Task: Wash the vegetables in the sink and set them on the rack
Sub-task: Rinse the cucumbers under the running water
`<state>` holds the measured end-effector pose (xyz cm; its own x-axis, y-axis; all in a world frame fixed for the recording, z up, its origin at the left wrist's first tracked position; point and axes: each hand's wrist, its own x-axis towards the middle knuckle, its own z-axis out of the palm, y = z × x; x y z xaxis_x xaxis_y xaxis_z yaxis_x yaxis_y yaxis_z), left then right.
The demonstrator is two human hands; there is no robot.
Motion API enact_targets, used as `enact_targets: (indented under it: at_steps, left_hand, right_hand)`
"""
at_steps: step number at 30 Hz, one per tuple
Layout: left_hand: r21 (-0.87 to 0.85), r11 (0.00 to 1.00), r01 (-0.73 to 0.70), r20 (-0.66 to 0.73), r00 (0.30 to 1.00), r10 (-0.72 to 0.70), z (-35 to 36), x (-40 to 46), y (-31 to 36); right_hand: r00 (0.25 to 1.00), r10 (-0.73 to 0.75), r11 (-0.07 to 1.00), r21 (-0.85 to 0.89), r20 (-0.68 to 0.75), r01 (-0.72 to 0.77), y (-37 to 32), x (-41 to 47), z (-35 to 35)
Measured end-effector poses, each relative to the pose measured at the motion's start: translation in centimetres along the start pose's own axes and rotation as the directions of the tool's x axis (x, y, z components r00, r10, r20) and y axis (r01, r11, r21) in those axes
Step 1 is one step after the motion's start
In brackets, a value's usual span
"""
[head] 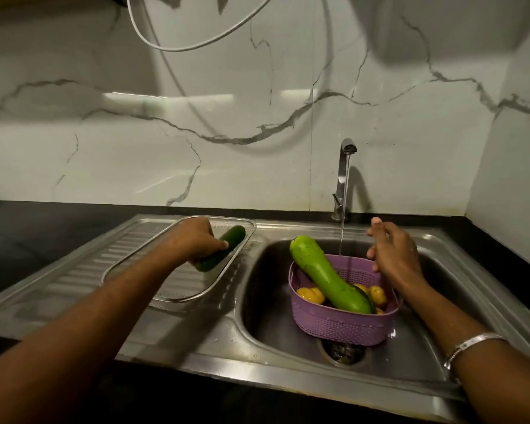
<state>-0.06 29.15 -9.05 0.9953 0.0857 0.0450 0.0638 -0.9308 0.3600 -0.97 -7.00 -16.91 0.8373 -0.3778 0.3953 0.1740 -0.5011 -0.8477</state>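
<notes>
Cucumber (221, 249) first, at the far left of what matters: my left hand (193, 240) grips it around its middle, fingers curled over the top, and holds it low inside the wire-mesh rack (129, 261) that sits on the ribbed steel draining surface (58, 270). Its long axis runs diagonally, the near end toward me and the far end pointing up and right toward the rack's back corner. I cannot tell whether it already rests on the mesh or hangs just above it.

Moving right, the sink (257, 301) holds a purple basket (343, 325), tilted and standing over the drain. A long pale green gourd (322, 273) lies across it, its long axis slanting from the upper left, where the stem end juts over the rim, down to the lower right. Yellow vegetables (311, 295) sit beneath it. Water runs from the tap (344, 179) into the basket's back edge.

My right hand (392, 255) hovers at the basket's right rim, fingers loosely spread, holding nothing. It is plainly the nearer hand to the gourd, which lies just to its left. I judge the gourd's next grasp falls to it, across the thick middle, with the left joining once freed.
</notes>
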Motion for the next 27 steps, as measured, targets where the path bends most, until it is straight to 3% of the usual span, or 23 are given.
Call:
enact_targets:
  at_steps: [3,9,14,21,24,27]
  left_hand:
    - [-0.043,0.998,0.054,0.064,0.997,-0.051,2.0,0.1,-0.9]
    - [0.064,0.997,0.045,0.002,0.999,-0.045,3.5,1.5,-0.7]
    - [0.053,0.998,0.02,-0.052,0.999,-0.017,4.5,2.2,0.7]
    - [0.118,0.993,0.016,-0.009,1.0,-0.015,3.7,2.1,2.3]
    - [0.341,0.939,-0.052,-0.208,0.97,0.129,3.1,1.1,3.8]
    - [0.324,0.916,-0.238,-0.382,0.852,0.357,3.3,-0.2,8.1]
  right_hand:
    - [1.0,0.016,1.0,-0.009,0.017,-0.016,0.4,0.1,0.0]
    - [0.997,0.062,0.998,0.005,0.045,-0.062,1.1,0.6,0.2]
    - [0.996,0.062,0.998,-0.021,0.071,-0.061,1.3,0.6,0.4]
    - [0.993,0.072,0.997,-0.04,0.094,-0.068,1.9,0.6,0.2]
    - [0.994,0.054,0.991,-0.13,0.097,-0.041,2.3,0.9,0.2]
    - [0.993,0.05,0.937,-0.35,0.11,-0.008,3.7,1.5,0.4]
